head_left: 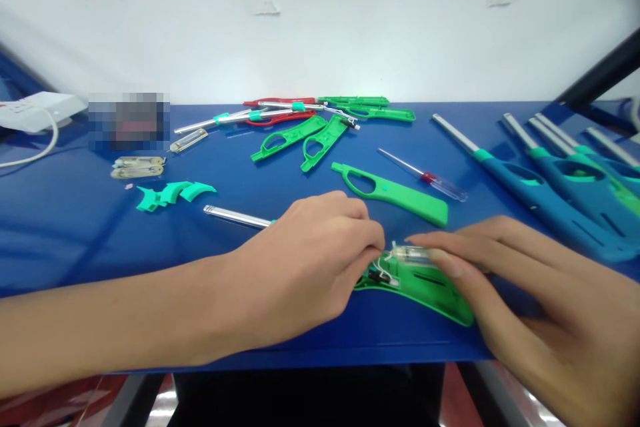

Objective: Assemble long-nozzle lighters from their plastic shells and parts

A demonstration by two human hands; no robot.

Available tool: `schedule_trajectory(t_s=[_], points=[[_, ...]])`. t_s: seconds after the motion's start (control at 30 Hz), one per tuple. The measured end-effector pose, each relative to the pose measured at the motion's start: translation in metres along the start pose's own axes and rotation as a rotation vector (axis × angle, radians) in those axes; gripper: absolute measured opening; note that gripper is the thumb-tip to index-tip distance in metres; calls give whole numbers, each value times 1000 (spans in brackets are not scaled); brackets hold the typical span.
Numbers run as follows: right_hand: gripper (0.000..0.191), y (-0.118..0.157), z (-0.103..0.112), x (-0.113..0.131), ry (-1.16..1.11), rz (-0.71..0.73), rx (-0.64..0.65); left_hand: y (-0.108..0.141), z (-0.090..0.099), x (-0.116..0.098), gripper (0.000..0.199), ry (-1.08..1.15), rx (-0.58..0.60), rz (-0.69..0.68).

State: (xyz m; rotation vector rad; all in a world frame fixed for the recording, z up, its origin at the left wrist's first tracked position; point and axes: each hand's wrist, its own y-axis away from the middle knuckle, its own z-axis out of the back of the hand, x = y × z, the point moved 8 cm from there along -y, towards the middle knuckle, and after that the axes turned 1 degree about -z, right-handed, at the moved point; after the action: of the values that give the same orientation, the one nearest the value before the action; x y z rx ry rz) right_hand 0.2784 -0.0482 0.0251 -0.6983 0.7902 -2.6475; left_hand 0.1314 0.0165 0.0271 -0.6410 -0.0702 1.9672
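Note:
A green lighter shell half (435,297) lies with its inside up near the table's front edge, white wires (383,267) and a small black part (379,276) in it. My right hand (530,293) pinches a clear fuel tank (410,254) between thumb and fingers, just over the shell. Over the shell's narrow end my left hand (330,253) is closed, its fingertips by the wires; what they grip is hidden. From behind the left hand a metal lighter tube (237,216) sticks out to the left. Beyond the hands rests another green shell half (400,199).
A screwdriver (425,177) lies behind the nearer shells. Assembled blue lighters (540,197) are at right. Green and red shells (285,137) with metal tubes lie at the back. Spare fuel tanks (137,167), teal triggers (173,193) and a white power strip (43,111) are at left.

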Motion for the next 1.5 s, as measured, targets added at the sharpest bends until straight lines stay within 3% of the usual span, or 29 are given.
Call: schedule_trajectory(t_s=[0.23,0.4,0.93,1.27,1.5], points=[[18,3,0,1,63,43,5,1,-6,-5,22,-107,52,-40],[20,5,0,0,78,44,9,0,-7,-3,25,-107,91,2],[18,5,2,-1,93,7,-45,-2,-2,6,17,97,-25,55],[13,5,12,-8,77,-8,-84,3,-5,4,18,84,-70,1],[44,-12,6,1,124,134,-77,6,-4,6,13,103,-149,8]])
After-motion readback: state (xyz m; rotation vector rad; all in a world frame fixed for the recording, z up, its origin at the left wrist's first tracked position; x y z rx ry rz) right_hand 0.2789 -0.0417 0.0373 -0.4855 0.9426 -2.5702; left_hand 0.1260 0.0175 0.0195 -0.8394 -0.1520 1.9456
